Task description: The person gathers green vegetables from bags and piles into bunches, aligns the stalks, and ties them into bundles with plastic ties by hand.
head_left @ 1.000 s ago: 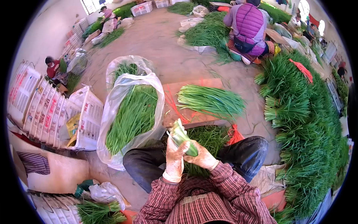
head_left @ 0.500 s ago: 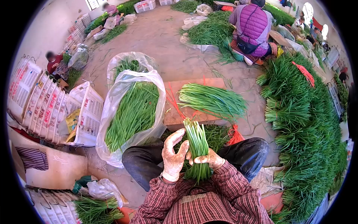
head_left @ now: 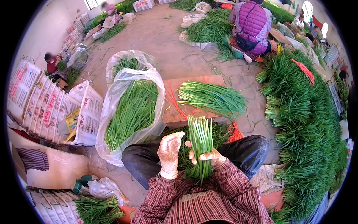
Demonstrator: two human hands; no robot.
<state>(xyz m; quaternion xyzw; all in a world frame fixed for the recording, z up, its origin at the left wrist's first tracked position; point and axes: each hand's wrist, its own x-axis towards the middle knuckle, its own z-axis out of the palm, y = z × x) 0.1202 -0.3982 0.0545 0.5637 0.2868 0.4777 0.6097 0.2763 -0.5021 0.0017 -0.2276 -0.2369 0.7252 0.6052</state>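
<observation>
My right hand (head_left: 212,157) is wrapped round a bunch of garlic chives (head_left: 200,143), held upright over my lap with the pale cut ends up. Just left of the bunch, apart from it, is my left hand (head_left: 169,155), turned edge-on; its fingers point toward the stalks and hold nothing I can see. Both hands wear pale, stained gloves. Beyond the bunch, a larger pile of chives (head_left: 212,98) lies on a wooden board (head_left: 175,118) with red ties (head_left: 175,99) beneath it. Loose green trimmings (head_left: 220,136) lie between my knees.
An open plastic bag (head_left: 159,108) of chives stands left of the board. Stacked white crates (head_left: 87,112) are farther left. Tied bundles (head_left: 294,138) form a long heap at right; red strings (head_left: 235,132) hang by my right knee. A person in a purple vest (head_left: 253,22) sits ahead.
The bunch has moved slightly right and up in my right hand, its stalks more spread at the top. My left hand has shifted a little left, its thumb now nearer its fingers.
</observation>
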